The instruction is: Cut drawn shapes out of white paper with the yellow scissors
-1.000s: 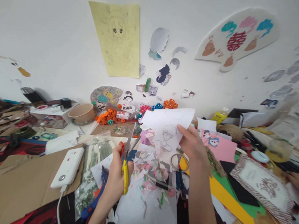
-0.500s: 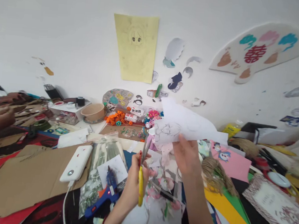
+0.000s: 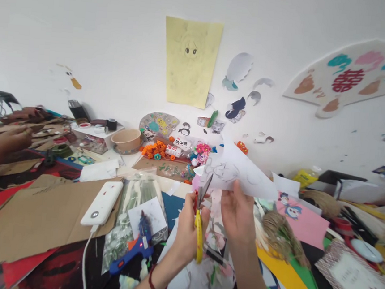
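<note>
My left hand (image 3: pixel 188 227) is closed around scissors (image 3: pixel 199 235) with yellow and red handles, their blades pointing up. The blades are at the lower left edge of a white sheet of paper (image 3: pixel 241 166) bearing pencil line drawings. Whether they have paper between them, I cannot tell. My right hand (image 3: pixel 240 211) pinches the lower edge of this sheet, which is raised above the table and curls at the right. Below my hands lie pale pink and green pieces (image 3: pixel 216 241) and white paper. A blue glue gun (image 3: pixel 136 247) rests left of my left wrist.
At the far left is another person's hand (image 3: pixel 10 144). Cardboard (image 3: pixel 45 212), a white power bank (image 3: pixel 102 203) with a cable, and a bag of stems (image 3: pixel 121 228) lie to the left. Twine (image 3: pixel 276 224), coloured sheets and a pink card (image 3: pixel 307 222) lie right. A wall stands behind.
The scissors have come up to the sheet's lower left edge, where a gap showed before. The sheet has tilted, its right side now lower. The view has shifted slightly left.
</note>
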A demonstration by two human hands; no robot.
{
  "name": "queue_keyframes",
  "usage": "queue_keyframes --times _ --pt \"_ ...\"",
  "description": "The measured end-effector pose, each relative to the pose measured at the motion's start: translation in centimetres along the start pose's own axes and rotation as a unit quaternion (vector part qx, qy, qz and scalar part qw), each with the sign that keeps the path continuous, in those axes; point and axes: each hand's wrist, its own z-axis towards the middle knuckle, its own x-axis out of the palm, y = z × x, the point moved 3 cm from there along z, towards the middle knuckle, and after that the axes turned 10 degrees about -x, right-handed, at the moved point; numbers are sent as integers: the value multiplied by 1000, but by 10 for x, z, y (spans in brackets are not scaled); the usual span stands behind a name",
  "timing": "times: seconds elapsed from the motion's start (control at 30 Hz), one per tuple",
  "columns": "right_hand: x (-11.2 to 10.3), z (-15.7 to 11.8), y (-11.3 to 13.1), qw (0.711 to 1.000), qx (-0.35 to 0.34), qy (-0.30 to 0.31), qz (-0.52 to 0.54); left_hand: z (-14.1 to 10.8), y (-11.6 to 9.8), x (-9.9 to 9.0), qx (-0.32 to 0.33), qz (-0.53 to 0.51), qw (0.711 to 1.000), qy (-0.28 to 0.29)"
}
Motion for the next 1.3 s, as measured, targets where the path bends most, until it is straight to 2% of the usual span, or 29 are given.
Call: queue_keyframes --times 0.43,0.7,1.07,1.3 --pt "1 0 3 999 -38 -3 -10 8 0 -10 -24 50 998 -20" --pt "1 0 3 999 -32 -14 -3 9 4 -11 -30 49 998 -25" --pt "0 1 5 999 -43 -19 11 7 -4 -15 -50 34 998 -27" --pt "1 0 5 999 -41 -18 -2 9 -1 -17 -44 46 998 -26"
